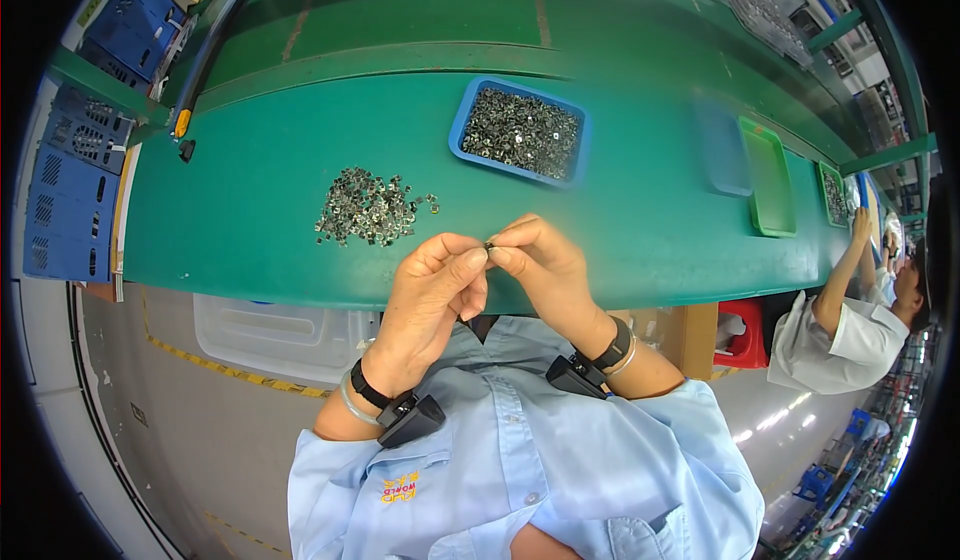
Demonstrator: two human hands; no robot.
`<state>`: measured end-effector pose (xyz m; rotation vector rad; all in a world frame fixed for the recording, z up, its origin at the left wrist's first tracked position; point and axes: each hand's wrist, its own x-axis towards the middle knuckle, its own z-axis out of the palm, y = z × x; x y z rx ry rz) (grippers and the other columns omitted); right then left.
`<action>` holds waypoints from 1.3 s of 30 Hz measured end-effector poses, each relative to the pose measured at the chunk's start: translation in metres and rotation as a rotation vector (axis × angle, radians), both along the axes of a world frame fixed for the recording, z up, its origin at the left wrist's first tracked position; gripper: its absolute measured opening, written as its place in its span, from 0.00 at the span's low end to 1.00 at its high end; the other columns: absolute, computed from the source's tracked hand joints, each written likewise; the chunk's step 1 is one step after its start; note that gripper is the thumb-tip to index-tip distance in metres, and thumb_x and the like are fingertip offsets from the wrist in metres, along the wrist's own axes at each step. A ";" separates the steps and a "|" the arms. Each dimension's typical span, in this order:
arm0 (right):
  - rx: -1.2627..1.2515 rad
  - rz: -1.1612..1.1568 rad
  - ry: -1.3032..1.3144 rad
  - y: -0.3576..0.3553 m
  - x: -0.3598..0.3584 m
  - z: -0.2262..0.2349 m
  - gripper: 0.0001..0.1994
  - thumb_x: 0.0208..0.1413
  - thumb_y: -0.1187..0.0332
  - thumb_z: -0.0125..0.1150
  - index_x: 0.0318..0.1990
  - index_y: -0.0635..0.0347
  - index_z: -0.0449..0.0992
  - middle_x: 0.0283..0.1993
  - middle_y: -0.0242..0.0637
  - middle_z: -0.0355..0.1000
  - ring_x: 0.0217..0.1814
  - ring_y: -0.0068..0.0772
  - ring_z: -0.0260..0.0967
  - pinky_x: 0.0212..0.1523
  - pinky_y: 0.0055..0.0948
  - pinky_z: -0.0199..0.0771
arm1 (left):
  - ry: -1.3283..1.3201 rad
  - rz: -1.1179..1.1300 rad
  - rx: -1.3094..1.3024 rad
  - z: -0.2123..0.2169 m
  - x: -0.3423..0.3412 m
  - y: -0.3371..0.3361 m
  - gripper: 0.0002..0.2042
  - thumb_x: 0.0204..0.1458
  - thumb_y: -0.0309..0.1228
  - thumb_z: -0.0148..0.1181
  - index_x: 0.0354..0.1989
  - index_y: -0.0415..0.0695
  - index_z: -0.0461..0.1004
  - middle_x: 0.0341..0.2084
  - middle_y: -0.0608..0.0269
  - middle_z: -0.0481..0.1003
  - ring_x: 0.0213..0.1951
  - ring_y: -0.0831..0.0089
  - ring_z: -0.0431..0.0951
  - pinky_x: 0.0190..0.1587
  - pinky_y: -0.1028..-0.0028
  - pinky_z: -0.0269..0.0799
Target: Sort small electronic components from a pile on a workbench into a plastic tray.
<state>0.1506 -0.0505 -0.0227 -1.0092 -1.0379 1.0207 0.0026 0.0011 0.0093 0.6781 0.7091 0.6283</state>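
My left hand and my right hand meet at the table's near edge, fingertips together. Both are closed in a pinch on one small dark metal piece, mostly covered by the fingers, so its exact shape cannot be made out. Ahead and to the left of my left hand lies a loose pile of small shiny, squarish metal pieces, with a few strays at its right side. Beyond my right hand sits a blue plastic tray filled with many similar small metal pieces.
The green table runs across in front of me. To the right are a translucent blue tray, a green tray and a smaller green tray of parts. A co-worker sits at far right. Blue crates stand left.
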 end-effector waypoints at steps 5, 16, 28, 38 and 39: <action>-0.007 -0.013 0.007 0.000 -0.002 -0.001 0.02 0.56 0.76 0.58 0.36 0.62 0.74 0.36 0.31 0.68 0.39 0.21 0.68 0.40 0.21 0.72 | -0.008 -0.004 0.004 -0.001 -0.001 0.000 0.06 0.56 0.30 0.56 0.35 0.41 0.71 0.17 0.66 0.69 0.17 0.80 0.66 0.18 0.82 0.59; 0.096 -0.266 -0.489 0.023 0.031 0.009 0.06 0.52 0.78 0.58 0.38 0.62 0.73 0.36 0.36 0.69 0.40 0.28 0.69 0.40 0.27 0.71 | -0.033 0.015 0.005 -0.006 -0.002 0.001 0.09 0.57 0.31 0.53 0.43 0.40 0.70 0.21 0.66 0.71 0.19 0.80 0.67 0.19 0.81 0.60; 0.150 0.095 -1.218 0.081 -0.001 0.011 0.10 0.48 0.79 0.55 0.39 0.60 0.73 0.38 0.39 0.68 0.39 0.43 0.70 0.37 0.35 0.72 | -0.084 0.100 -0.085 -0.034 -0.046 0.009 0.12 0.58 0.29 0.51 0.49 0.39 0.67 0.28 0.63 0.72 0.22 0.79 0.69 0.21 0.80 0.62; -0.003 0.031 -1.205 0.051 0.027 0.009 0.07 0.48 0.76 0.56 0.37 0.60 0.73 0.36 0.38 0.67 0.37 0.42 0.69 0.36 0.36 0.71 | -0.141 0.091 -0.104 -0.037 -0.046 0.015 0.12 0.58 0.27 0.50 0.49 0.38 0.66 0.31 0.62 0.72 0.23 0.78 0.70 0.23 0.78 0.65; 0.009 0.026 -1.167 0.050 0.026 0.009 0.07 0.48 0.76 0.57 0.37 0.60 0.73 0.36 0.38 0.67 0.37 0.42 0.69 0.36 0.36 0.71 | -0.137 0.091 -0.099 -0.037 -0.045 0.016 0.12 0.58 0.27 0.50 0.49 0.38 0.66 0.31 0.62 0.72 0.24 0.78 0.70 0.24 0.78 0.65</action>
